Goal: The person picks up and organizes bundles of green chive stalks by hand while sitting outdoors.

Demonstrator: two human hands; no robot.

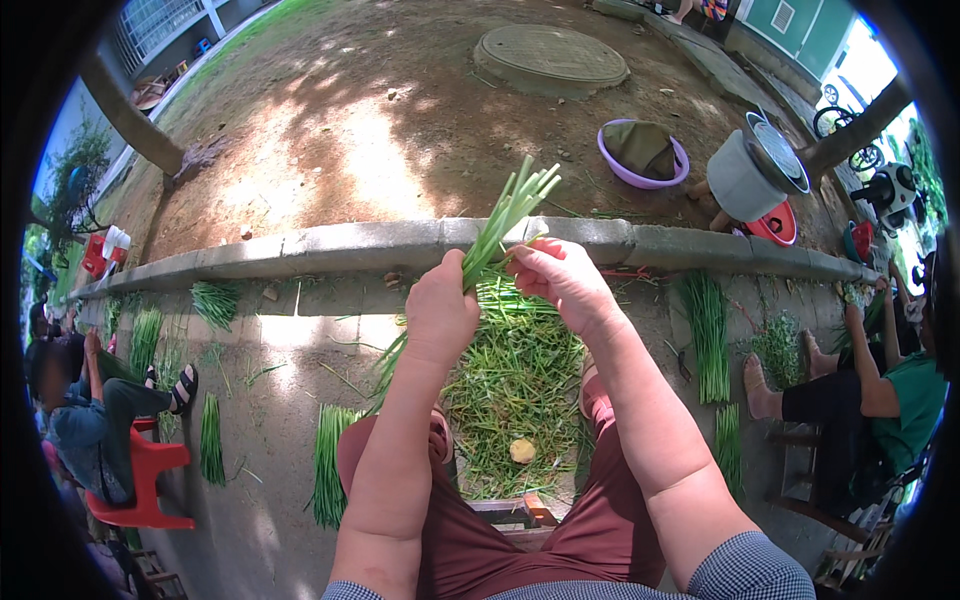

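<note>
My left hand point(443, 312) is wrapped round a bunch of long green stalks point(507, 208), which look like garlic chives. Their pale ends point up and away from me, and the lower ends trail out beneath my left forearm. Close beside it, my right hand point(568, 283) pinches a thin yellowish-green strand point(537, 240) at the bunch's edge. Whether that strand is loose or still attached, I cannot tell. Below both hands, between my legs, lies a heap of green trimmings point(515, 390) with a round pale yellow piece point(522, 451) on it.
Bundles of stalks lie left point(335, 465) and right point(708, 335) of me. A kerb point(380, 240) crosses ahead, with a purple basin point(645, 182) and grey bucket point(750, 175) beyond. Seated people flank me, one on a red stool point(150, 480), another in a green top point(915, 415).
</note>
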